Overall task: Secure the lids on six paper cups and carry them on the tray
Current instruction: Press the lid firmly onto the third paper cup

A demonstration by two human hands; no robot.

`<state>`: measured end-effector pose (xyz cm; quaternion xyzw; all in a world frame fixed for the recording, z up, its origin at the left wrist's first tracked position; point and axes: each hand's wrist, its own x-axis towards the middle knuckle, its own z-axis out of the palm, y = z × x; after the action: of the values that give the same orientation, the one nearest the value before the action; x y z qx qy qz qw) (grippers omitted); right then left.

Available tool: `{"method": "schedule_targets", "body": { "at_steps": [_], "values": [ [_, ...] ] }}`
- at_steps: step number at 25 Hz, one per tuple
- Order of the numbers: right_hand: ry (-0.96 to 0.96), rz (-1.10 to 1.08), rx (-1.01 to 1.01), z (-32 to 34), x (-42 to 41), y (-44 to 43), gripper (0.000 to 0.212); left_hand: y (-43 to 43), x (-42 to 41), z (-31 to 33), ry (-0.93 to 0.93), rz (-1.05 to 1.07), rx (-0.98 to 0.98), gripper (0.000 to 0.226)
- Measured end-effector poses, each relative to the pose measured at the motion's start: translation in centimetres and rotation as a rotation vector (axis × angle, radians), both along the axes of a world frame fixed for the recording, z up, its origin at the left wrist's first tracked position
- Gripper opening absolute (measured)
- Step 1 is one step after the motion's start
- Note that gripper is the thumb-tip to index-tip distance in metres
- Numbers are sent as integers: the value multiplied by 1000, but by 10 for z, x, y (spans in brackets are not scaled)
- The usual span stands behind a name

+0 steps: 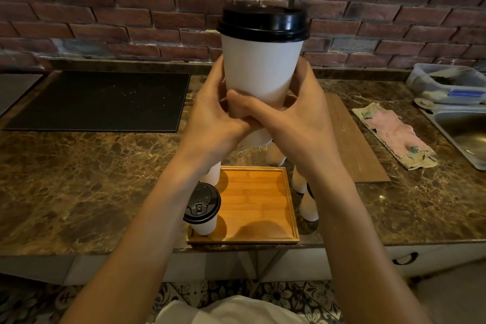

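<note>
Left hand: I see the left hand wrapped round the lower part of the held cup from the left, fingers curled behind it.
Right hand: the right hand grips the same cup from the right, its thumb lying across the near side and touching the left hand.
Held cup: white paper, upright, raised well above the counter.
Black lid: on the held cup's rim; I cannot tell if it is fully seated.
Tray: wooden, at the near edge of the counter, below the hands.
On the tray: 1 lidded cup at the near left corner; a second cup at the far left corner, its top hidden by the left forearm.
Right of the tray: 3 white cups stand on the counter, namely the far cup, middle cup and near cup; I find each partly hidden by the right forearm.
Left, far: a black mat.
Right: a wooden board, a pink cloth, a sink.
</note>
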<state>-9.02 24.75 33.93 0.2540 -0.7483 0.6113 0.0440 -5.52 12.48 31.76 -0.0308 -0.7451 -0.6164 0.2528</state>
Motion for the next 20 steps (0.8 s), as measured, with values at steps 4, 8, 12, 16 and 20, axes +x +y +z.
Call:
{"method": "schedule_targets", "body": {
  "at_steps": [4,8,12,16,20],
  "values": [
    [-46,86,-77,7,-6,7,75,-9,1,10,-36,-63,-51,88],
    [-40,179,-12,13,-12,16,82,-12,3,16,-74,-73,-86,78],
    [-72,270,8,13,-16,18,76,-13,4,15,-153,-102,-48,73],
    [-147,363,19,9,-19,21,72,-17,7,13,-190,-211,-56,76],
    [-159,354,62,7,-19,20,69,-17,8,9,-194,-212,-35,80]
  ]
}}
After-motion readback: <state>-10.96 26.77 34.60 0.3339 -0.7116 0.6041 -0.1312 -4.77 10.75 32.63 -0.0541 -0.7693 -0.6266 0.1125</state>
